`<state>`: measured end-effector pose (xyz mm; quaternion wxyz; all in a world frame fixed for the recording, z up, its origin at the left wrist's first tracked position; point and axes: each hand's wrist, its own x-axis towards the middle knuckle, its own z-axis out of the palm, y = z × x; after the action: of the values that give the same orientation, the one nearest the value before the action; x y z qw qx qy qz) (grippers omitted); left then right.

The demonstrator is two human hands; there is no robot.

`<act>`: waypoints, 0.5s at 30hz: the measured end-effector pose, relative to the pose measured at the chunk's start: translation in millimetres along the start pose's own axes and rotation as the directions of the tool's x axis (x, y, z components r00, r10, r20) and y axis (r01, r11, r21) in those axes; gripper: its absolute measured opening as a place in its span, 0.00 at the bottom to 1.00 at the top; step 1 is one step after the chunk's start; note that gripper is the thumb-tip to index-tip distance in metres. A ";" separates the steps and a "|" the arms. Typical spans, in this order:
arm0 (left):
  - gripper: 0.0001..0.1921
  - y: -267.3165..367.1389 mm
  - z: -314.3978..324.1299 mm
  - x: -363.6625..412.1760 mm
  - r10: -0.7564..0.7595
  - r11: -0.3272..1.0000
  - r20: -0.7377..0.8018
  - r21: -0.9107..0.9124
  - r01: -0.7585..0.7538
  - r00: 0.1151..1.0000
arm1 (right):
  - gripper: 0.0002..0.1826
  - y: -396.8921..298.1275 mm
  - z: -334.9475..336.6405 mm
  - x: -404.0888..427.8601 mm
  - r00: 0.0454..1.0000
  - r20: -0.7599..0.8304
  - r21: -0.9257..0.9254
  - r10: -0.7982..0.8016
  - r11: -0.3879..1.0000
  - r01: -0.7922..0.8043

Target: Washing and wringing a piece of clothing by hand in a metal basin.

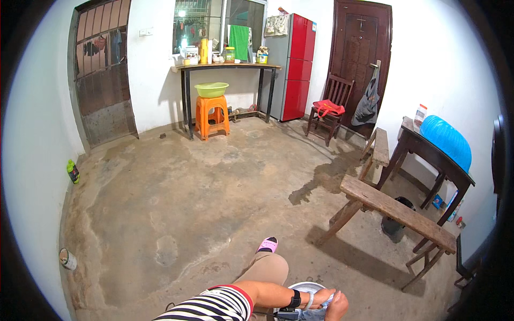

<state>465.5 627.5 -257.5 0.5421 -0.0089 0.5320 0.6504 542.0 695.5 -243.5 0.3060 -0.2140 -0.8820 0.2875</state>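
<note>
At the bottom right, my left hand (322, 297) reaches over a round, light-rimmed basin (307, 284), with a black strap and a pale bangle at its wrist. My right hand (337, 307) is beside it, touching or nearly touching. Both hands are closed on a light blue cloth (330, 299), of which only a small part shows between the fingers. Bluish-grey fabric (311, 315) lies in the basin beneath my hands. The lower part of the basin is cut off by the picture's edge.
A wooden bench (397, 212) stands to the right, beside a dark table (437, 150) bearing a blue cover. A black bin (393, 226) is behind the bench. An orange stool (212, 116) holds a green basin (211, 90). Wet concrete floor (321, 182) lies ahead.
</note>
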 end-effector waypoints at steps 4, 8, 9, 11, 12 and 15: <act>0.21 -56.7 -51.4 117.0 0.167 0.870 0.576 -0.468 0.156 0.800 | 0.18 -72.2 -6.0 1.8 0.986 0.061 0.093 -0.158 0.984 0.152; 0.24 -27.1 -6.1 35.2 -0.087 0.981 0.038 -0.169 0.092 0.995 | 0.19 -0.9 6.7 1.4 0.999 -0.025 0.043 -0.032 0.999 0.033; 0.24 -16.8 -6.1 28.5 -0.080 0.981 0.030 -0.176 0.084 0.996 | 0.19 15.9 14.4 7.6 0.998 0.028 0.056 0.059 0.997 -0.061; 0.25 -2.3 -0.6 2.9 -0.014 1.000 -0.127 0.001 0.015 0.992 | 0.20 12.3 12.0 8.7 0.999 0.024 0.026 0.037 0.999 -0.038; 0.23 -4.2 -2.5 2.1 0.014 1.000 -0.142 0.017 -0.011 0.990 | 0.20 -21.3 -6.0 6.9 0.997 0.054 0.045 0.054 0.997 -0.057; 0.21 -42.8 -61.0 75.4 0.265 0.930 0.759 -0.365 0.050 0.595 | 0.20 -80.0 -8.3 -4.4 0.997 0.031 0.027 -0.072 0.997 0.071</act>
<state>430.5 630.6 -357.5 0.6701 0.2188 0.1094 0.7008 534.6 636.7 -188.9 0.3045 -0.1735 -0.8902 0.2911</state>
